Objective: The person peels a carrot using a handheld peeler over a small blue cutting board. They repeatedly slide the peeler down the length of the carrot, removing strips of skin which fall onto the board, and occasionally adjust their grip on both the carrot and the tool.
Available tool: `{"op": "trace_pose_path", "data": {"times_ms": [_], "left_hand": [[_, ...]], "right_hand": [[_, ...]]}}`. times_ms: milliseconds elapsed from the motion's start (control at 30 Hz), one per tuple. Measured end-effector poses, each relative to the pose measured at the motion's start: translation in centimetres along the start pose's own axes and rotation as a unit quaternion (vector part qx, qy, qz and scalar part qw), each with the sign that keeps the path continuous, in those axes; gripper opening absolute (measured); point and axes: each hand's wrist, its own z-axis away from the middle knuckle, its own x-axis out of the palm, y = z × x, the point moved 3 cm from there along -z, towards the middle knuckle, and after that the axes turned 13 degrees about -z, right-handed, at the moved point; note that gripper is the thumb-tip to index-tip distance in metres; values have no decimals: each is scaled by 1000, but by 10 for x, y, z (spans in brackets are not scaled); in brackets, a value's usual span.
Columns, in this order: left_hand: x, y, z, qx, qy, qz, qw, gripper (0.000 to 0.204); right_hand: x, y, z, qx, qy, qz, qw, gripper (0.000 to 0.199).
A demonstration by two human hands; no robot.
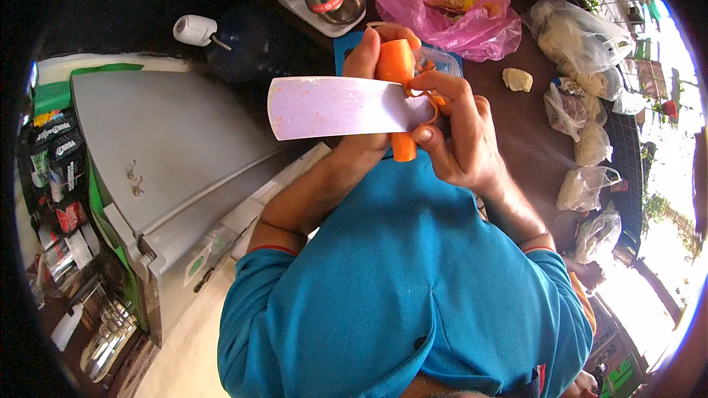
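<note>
Clearly the left hand (369,59) wraps its fingers shut round the carrot (396,66) and holds it upright in the air, above the near edge of the dark counter (531,140), so the blade can run along it. The right hand (461,133) grips the cleaver (332,107) at its handle end, fingers closed, the broad blade flat across the carrot. That carrot is bright orange and looks part-peeled, with thin curls of peel hanging by the blade.

Orange carrot (395,63), pale blade (335,107), pink bag (472,26), blue shirt (413,280).

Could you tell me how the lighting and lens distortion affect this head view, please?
Head view: daylight at the right rim is blown out white; the knife blade shows pale glare; the carrot is sharp; the grey cabinet's straight edges bow from fisheye; the corners are vignetted black.
</note>
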Motion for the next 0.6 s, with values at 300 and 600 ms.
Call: {"op": "trace_pose_path", "data": {"times_ms": [300,600], "left_hand": [[1,-2,1,-51,14,-2,999,44],[7,3,4,-63,34,-10,997,44]], "right_hand": [[-3,6,1,-70,4,-7,998,42],[-5,7,2,-88,17,7,996,44]]}}
